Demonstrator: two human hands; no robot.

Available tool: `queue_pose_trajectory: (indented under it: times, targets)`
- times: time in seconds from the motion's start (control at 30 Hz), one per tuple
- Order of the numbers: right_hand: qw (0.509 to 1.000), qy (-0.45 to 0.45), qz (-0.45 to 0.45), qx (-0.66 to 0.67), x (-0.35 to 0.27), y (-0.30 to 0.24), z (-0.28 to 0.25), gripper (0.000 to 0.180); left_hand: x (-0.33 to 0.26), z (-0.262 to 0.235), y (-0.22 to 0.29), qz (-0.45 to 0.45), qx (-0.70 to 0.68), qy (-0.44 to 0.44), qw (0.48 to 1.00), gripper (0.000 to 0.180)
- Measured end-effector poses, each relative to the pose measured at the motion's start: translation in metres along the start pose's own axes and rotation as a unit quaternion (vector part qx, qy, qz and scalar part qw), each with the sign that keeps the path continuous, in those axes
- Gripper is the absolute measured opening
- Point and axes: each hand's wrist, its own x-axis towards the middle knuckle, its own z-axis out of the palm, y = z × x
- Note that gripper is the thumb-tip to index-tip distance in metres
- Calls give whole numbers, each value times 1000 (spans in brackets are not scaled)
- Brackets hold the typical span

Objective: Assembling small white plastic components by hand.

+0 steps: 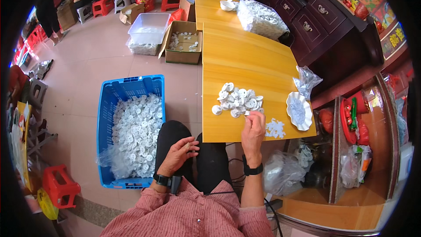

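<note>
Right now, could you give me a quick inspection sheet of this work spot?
Surface: yellow wooden table, mostly bare.
Job's things: pile of white round parts on the table; blue crate of similar parts on the floor.
Clutter: white scalloped dish, clear bag, small white bits.
Hands: right hand pinches a small part at the pile's edge; left hand rests on the lap, fingers curled.
Cables: black cable under the table edge.
Surroundings: cardboard box, red stools, other people seated beyond.

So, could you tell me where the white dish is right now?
In the head view, the white dish sits near the table's right edge, right of the pile of white discs and below a clear bag.
</note>
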Motion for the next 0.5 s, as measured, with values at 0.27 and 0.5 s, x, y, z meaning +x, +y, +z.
queue_pose_trajectory:
  times: [0.27,0.5]
  targets:
    - [996,14,57,61,-22,-23,-20,3,-6,9,6,-3,11,23,1000,38]
    - [983,-20,102,153,-47,-42,-31,4,-20,38,39,44,89,-13,995,27]
